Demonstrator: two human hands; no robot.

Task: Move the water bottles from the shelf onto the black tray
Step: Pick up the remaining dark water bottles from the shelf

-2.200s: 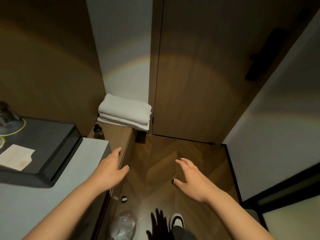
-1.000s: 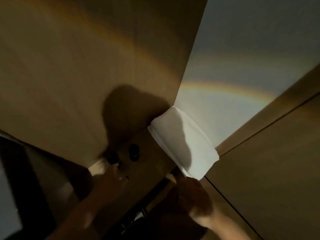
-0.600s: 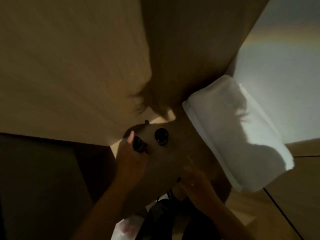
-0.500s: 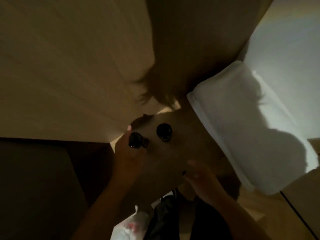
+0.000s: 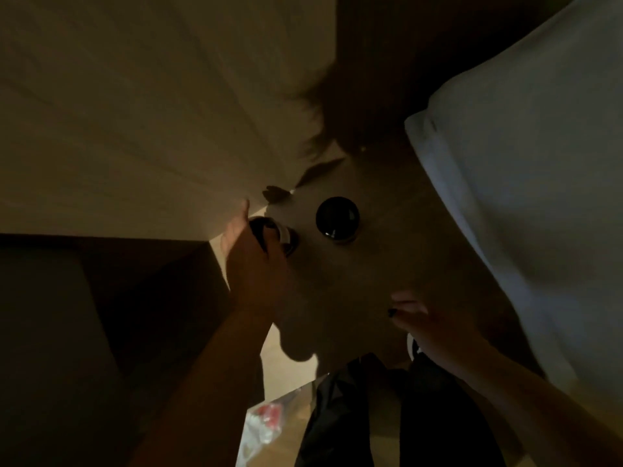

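I look straight down on a low wooden shelf [image 5: 381, 271] in dim light. Two water bottles with black caps stand on it side by side. My left hand [image 5: 251, 264] is wrapped around the left water bottle [image 5: 283, 235], which tilts slightly. The right water bottle [image 5: 337, 215] stands free, a little to the right of that hand. My right hand [image 5: 435, 332] hovers over the shelf's near edge with fingers apart, holding nothing. The black tray is out of view.
A stack of folded white towels [image 5: 526, 197] fills the right part of the shelf. A wooden wall panel [image 5: 135, 112] rises just left of the bottles. A clear plastic bag [image 5: 266, 429] lies on the floor below, beside dark trousers.
I have leaned in over the shelf. My left hand has closed around the left bottle and tipped it; my right hand has drifted right along the shelf edge.
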